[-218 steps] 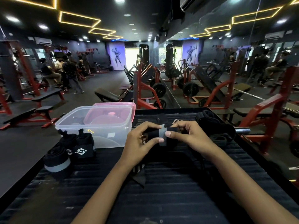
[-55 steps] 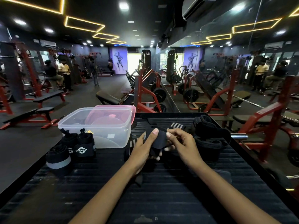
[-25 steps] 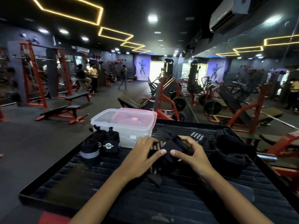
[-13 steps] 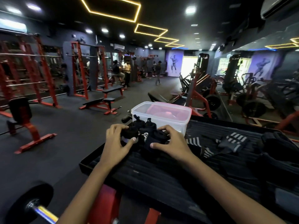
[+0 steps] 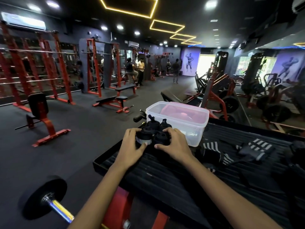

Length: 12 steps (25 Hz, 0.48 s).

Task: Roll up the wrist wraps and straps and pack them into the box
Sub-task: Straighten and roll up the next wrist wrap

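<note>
A cluster of rolled black wraps (image 5: 152, 132) stands on the black ribbed platform (image 5: 173, 176), just in front of the clear plastic box (image 5: 177, 123). My left hand (image 5: 131, 147) grips the roll with a grey band (image 5: 143, 139) from the left. My right hand (image 5: 173, 144) curls round a black roll (image 5: 161, 138) on the right side of the cluster. Two more rolls (image 5: 159, 123) stand behind, against the box wall. Unrolled black-and-white striped wraps (image 5: 214, 151) and another one (image 5: 255, 148) lie loose to the right.
A pink lid (image 5: 186, 111) rests inside the box. Dark gear (image 5: 297, 149) sits at the platform's far right. A barbell with a black plate (image 5: 44, 197) lies low on the left. Red benches and racks (image 5: 41, 111) fill the floor; several people stand far back.
I carried the freshly rolled wrap left from the platform's middle and set it with the other rolls by the box. My view turned left, and both hands now close around the cluster.
</note>
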{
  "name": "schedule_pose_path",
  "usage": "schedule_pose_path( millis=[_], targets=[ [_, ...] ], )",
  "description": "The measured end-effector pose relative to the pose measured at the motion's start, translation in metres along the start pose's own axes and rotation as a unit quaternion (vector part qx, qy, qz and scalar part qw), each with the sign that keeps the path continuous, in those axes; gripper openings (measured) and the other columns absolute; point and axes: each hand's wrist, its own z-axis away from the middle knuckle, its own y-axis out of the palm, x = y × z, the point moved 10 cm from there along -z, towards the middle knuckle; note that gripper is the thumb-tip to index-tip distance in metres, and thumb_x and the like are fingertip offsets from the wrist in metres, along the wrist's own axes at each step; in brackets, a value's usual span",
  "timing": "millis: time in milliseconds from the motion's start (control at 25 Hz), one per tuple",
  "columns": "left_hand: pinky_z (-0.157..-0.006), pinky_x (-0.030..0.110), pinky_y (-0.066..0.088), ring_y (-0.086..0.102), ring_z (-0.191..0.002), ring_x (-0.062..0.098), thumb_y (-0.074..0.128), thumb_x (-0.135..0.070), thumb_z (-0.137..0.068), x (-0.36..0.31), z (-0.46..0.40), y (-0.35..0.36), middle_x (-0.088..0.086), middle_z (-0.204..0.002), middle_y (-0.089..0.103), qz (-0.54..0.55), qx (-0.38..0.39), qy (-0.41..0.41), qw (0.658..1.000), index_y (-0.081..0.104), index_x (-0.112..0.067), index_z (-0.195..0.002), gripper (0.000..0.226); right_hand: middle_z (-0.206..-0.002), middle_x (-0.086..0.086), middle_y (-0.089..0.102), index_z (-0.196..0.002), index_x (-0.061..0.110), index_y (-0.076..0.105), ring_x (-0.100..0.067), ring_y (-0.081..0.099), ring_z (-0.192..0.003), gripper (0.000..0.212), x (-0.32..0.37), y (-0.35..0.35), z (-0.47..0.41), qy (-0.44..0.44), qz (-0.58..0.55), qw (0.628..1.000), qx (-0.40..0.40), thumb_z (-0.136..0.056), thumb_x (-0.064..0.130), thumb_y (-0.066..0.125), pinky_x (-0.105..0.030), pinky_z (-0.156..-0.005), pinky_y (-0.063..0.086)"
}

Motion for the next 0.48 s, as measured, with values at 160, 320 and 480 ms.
schedule_pose_path(
  millis=[160,320,480],
  targets=[
    [-0.096,0.024,0.041,0.05,-0.108,0.012,0.07,-0.012,-0.082,0.0007,0.0017,0.0023,-0.004,-0.118,0.042,0.005,0.009,-0.011,1.0,0.049,-0.011,-0.126,0.048,-0.12,-0.002,0.053,-0.125,0.017,0.052,-0.019,0.049,-0.117,0.064,0.0,-0.0016,0.0002,0.004,-0.005,1.0,-0.016,-0.071,0.038,0.08,-0.029,-0.095,0.042],
    [-0.094,0.022,0.041,0.051,-0.107,0.011,0.069,-0.013,-0.083,0.0015,0.0005,0.0027,-0.002,-0.121,0.042,0.007,0.014,-0.015,1.0,0.048,-0.011,-0.128,0.049,-0.128,-0.005,0.048,-0.13,0.017,0.042,-0.021,0.045,-0.122,0.073,0.0016,0.004,0.0029,0.002,-0.006,1.0,0.013,-0.071,0.036,0.081,-0.028,-0.096,0.038],
    [-0.095,0.025,0.043,0.049,-0.108,0.011,0.07,-0.012,-0.082,0.0002,0.0022,0.0039,-0.003,-0.122,0.04,0.012,0.016,-0.012,1.0,0.045,-0.012,-0.13,0.053,-0.132,-0.005,0.046,-0.133,0.018,0.037,-0.019,0.044,-0.124,0.081,0.0006,0.0013,0.0062,0.002,-0.035,0.999,0.021,-0.068,0.035,0.083,-0.027,-0.097,0.037]
  ],
)
